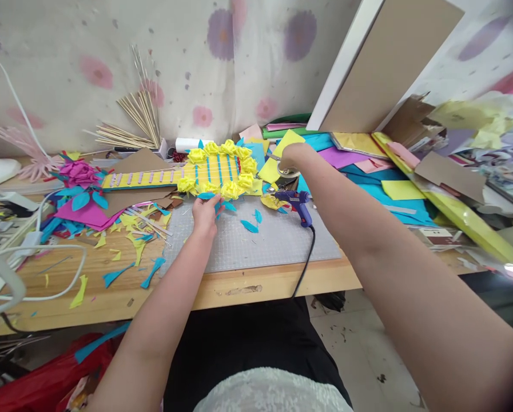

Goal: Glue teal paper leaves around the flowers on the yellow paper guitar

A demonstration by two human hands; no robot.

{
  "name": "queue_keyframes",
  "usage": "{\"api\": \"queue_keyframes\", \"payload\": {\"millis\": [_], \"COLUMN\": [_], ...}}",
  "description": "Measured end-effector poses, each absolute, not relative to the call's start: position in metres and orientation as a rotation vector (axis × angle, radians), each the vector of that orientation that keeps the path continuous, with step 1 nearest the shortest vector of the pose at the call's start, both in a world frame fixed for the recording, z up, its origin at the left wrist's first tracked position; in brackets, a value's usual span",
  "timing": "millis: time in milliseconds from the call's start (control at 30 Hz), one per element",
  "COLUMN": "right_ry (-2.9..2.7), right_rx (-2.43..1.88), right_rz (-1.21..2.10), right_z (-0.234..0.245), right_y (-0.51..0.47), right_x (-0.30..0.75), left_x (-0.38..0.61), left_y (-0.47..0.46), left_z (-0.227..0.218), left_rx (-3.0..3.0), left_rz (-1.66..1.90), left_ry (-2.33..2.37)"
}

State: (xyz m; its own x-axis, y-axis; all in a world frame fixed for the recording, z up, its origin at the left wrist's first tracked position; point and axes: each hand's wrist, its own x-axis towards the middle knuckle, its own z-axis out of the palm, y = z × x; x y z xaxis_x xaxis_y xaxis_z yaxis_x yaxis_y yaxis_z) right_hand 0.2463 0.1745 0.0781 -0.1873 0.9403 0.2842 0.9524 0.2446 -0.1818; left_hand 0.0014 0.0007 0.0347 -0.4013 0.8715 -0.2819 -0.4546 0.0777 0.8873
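A guitar-shaped craft (215,171) lies on the grey cutting mat (265,246), its body ringed with yellow paper roses and crossed by blue strips. My left hand (205,217) is closed at the body's lower edge, beside blue paper leaves (229,206); its fingertips are partly hidden. My right hand (294,155) reaches past the body's right side, fingers curled down by a greyish ring-shaped thing. What it grips cannot be made out. Below it, a blue-purple glue gun (298,203) rests on the mat, its cord hanging over the table edge. Loose blue leaves (250,226) lie between.
Paper scraps (138,246) and white cables (78,274) cover the table's left side. A magenta flower (78,171) sits at the guitar's neck end. Wooden sticks (140,117) stand behind. Coloured sheets (380,183) pile at the right, below a leaning board (389,63).
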Motion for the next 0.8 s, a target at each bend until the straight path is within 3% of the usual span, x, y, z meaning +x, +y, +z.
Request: {"api": "queue_keyframes", "payload": {"millis": [200, 400, 533, 800], "right_ry": [-2.092, -2.039, -2.071, -2.132], "right_rx": [-1.874, -1.351, -1.261, -1.18], "right_rz": [0.019, 0.223, 0.181, 0.114], "right_z": [0.108, 0.053, 0.017, 0.008], "right_y": [0.1, 0.005, -0.005, 0.001], "right_x": [0.215, 0.17, 0.162, 0.151], "left_x": [0.004, 0.0, -0.003, 0.005], "left_y": [-0.008, -0.013, -0.018, -0.02], "left_z": [0.042, 0.046, 0.046, 0.045], "left_rx": [0.442, 0.287, 0.269, 0.223], "left_rz": [1.588, 1.613, 1.578, 1.491], "left_ry": [1.213, 1.094, 1.028, 1.011]}}
